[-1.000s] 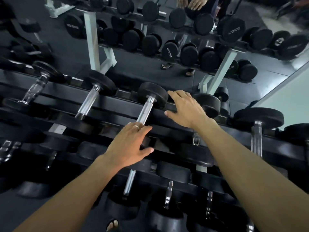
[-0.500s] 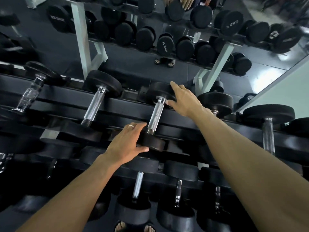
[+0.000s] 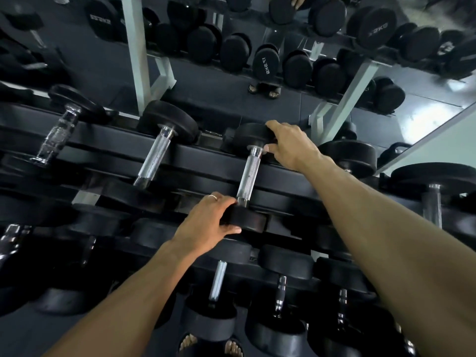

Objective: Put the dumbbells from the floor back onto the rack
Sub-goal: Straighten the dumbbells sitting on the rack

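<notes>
Dumbbell (image 3: 248, 173) sits on the rack's (image 3: 206, 158) top tier: knurled chrome handle, round matte-black rubber heads. Left hand (image 3: 206, 225) curls its fingers round the near head; right hand (image 3: 291, 145) grips the far head. Black steel rails, mirror (image 3: 231, 73) behind, dark floor (image 3: 20, 328).
</notes>
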`<state>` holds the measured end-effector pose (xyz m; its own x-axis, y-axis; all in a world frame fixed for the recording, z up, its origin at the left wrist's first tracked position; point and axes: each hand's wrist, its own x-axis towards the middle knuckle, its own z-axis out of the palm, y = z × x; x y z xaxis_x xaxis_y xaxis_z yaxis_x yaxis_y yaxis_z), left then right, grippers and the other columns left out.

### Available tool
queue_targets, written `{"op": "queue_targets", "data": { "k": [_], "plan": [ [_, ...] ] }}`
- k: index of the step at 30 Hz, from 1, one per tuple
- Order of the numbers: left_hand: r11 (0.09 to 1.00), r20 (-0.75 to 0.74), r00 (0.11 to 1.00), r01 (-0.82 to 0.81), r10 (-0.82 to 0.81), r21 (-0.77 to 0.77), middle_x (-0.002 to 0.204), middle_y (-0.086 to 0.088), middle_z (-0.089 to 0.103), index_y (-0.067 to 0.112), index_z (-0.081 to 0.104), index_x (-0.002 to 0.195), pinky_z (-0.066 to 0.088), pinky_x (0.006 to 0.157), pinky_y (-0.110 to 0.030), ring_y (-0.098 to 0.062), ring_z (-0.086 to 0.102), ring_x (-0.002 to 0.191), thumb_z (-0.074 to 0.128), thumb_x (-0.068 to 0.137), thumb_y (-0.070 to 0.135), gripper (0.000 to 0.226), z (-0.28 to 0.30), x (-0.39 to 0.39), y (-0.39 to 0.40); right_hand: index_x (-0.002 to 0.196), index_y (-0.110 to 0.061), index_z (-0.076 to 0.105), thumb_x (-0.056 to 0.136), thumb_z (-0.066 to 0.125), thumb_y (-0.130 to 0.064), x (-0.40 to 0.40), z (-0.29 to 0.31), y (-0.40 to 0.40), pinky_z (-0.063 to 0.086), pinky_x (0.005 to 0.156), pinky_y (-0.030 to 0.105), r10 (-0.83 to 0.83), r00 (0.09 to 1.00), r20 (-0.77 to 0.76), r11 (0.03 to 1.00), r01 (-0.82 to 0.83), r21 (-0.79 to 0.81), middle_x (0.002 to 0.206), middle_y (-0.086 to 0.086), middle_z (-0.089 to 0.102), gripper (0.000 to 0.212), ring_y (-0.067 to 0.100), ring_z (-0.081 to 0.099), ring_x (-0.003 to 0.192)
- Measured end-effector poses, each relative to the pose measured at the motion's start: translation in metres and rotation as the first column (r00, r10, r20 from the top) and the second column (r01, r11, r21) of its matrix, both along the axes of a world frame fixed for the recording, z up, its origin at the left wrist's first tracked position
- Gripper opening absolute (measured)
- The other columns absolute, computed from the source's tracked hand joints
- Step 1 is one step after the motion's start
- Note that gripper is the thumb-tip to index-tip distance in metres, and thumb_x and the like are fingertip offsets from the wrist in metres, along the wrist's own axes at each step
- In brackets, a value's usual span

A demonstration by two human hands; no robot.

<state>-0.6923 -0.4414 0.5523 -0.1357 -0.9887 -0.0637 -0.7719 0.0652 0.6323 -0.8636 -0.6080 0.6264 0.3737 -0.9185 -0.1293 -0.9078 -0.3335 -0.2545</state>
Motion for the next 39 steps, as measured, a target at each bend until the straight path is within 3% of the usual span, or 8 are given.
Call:
{"op": "queue_targets", "data": {
  "k": [7,14,20,23,28,31,39],
  "plan": [
    [1.000,-0.002,1.000,-0.005,0.005,-0.007,0.115,0.002,0.055,0.021,0.053,0.128,0.043,0.095,-0.029,-0.015,0.050,0.108,0.078,0.074,0.039,0.062,0.000,-0.003,0.001,0.141,-0.014,0.040,0.094,0.062,-0.024,-0.002,0.000,-0.002,0.038,0.081,0.035,-0.002,1.000,-0.017,1.000,0.002,0.002,0.119,0.015,0.056,0.053,0.036,0.053,0.110],
    [1.000,0.030,0.999,0.025,-0.025,0.012,0.117,0.004,0.053,0.023,0.050,0.130,0.041,0.092,-0.024,-0.014,0.050,0.109,0.075,0.077,0.042,0.062,-0.001,0.000,0.000,0.142,-0.015,0.039,0.094,0.062,-0.027,0.000,0.001,0.000,0.042,0.086,0.039,-0.005,1.000,-0.024,1.000,0.005,-0.010,0.120,0.013,0.056,0.055,0.035,0.055,0.110],
    [0.999,0.096,0.995,0.029,-0.031,0.019,0.138,0.004,0.041,0.025,0.031,0.144,0.044,0.099,-0.033,-0.014,0.044,0.125,0.074,0.074,0.050,0.085,0.012,0.002,0.002,0.143,-0.014,0.036,0.091,0.060,-0.035,0.003,0.010,0.012,0.046,0.085,0.040,-0.005,1.000,-0.018,0.996,0.003,-0.091,0.124,0.012,0.054,0.061,0.034,0.056,0.111],
    [1.000,0.162,0.987,0.020,-0.021,0.008,0.144,0.003,0.035,0.024,0.023,0.147,0.048,0.097,-0.036,-0.014,0.042,0.126,0.063,0.080,0.058,0.085,0.023,0.009,0.007,0.142,-0.014,0.037,0.089,0.060,-0.037,0.012,0.016,0.019,0.046,0.086,0.041,0.017,1.000,0.005,0.991,-0.016,-0.135,0.127,0.012,0.053,0.062,0.033,0.052,0.117],
    [1.000,0.239,0.971,0.013,-0.010,-0.011,0.145,0.004,0.034,0.024,0.027,0.146,0.047,0.094,-0.033,-0.013,0.037,0.131,0.052,0.087,0.058,0.072,0.036,0.033,0.021,0.145,-0.014,0.036,0.090,0.060,-0.038,0.037,0.019,0.030,0.042,0.097,0.041,0.073,0.997,0.017,0.990,-0.070,-0.123,0.137,0.011,0.048,0.064,0.032,0.042,0.130],
    [0.999,0.258,0.966,0.012,-0.004,-0.030,0.144,0.002,0.038,0.022,0.032,0.144,0.040,0.102,-0.032,-0.014,0.034,0.135,0.052,0.088,0.057,0.069,0.040,0.059,0.032,0.145,-0.013,0.036,0.090,0.061,-0.039,0.059,0.019,0.038,0.039,0.104,0.043,0.113,0.993,0.021,0.985,-0.109,-0.131,0.143,0.011,0.044,0.066,0.031,0.036,0.136],
    [0.992,0.310,0.950,0.004,0.036,-0.128,0.136,-0.005,0.048,0.019,0.046,0.137,0.023,0.116,-0.039,-0.023,0.035,0.136,0.065,0.079,0.055,0.070,0.039,0.159,0.022,0.149,-0.015,0.029,0.090,0.063,-0.038,0.146,0.009,0.043,0.041,0.105,0.044,0.106,0.992,0.065,0.993,-0.101,-0.068,0.145,0.012,0.041,0.072,0.034,0.040,0.134]
  ]
}}
